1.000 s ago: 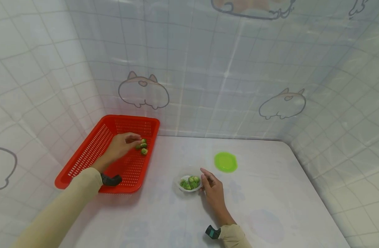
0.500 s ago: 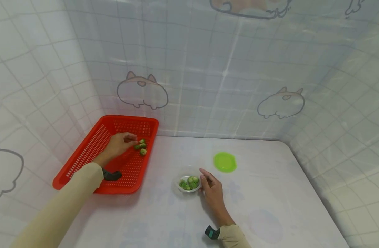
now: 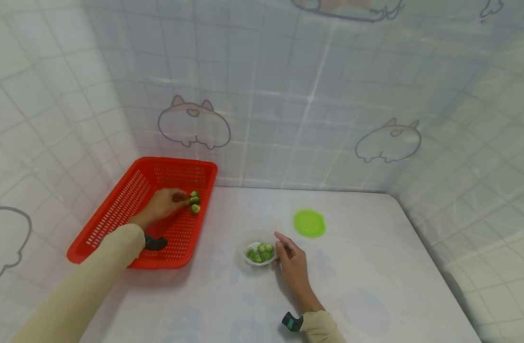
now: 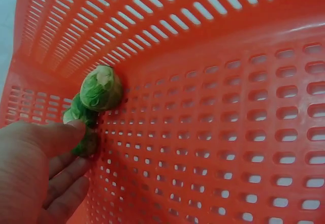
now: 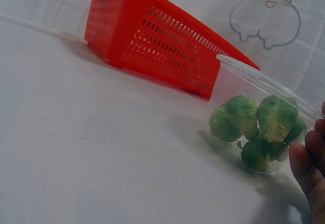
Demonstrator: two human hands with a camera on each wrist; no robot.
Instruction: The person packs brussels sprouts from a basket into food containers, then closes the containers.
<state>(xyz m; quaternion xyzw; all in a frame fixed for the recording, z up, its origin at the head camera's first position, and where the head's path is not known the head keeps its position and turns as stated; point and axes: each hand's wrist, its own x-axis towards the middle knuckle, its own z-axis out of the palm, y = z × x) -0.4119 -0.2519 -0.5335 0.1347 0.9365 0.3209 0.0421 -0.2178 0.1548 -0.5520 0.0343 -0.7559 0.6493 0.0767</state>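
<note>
My left hand [image 3: 164,203] reaches into the red basket [image 3: 182,245], thumb and fingertips pinching a Brussels sprout [image 4: 87,144] at the basket's right side. Two more sprouts touch that spot in the left wrist view, the nearer one [image 4: 101,88] pale at its cut end. From the head, three loose sprouts [image 3: 195,208] show in a row beside my fingertips. My right hand [image 3: 293,264] rests at the right side of a clear plastic tub [image 5: 219,84], its fingers fairly straight against the wall. Several green Brussels sprouts [image 5: 277,113] lie inside the tub, which stands upright on the table.
A bright green lid [image 3: 310,223] lies flat on the white table [image 3: 356,257], behind and to the right of the tub. Sheeting with a grid and cartoon pattern [image 3: 279,95] walls in the back and both sides. The basket's raised wall stands between the left hand and the tub.
My left hand has lowered slightly inside the basket and its fingers have closed on a sprout at the left of the group. The right hand and the tub hold their places.
</note>
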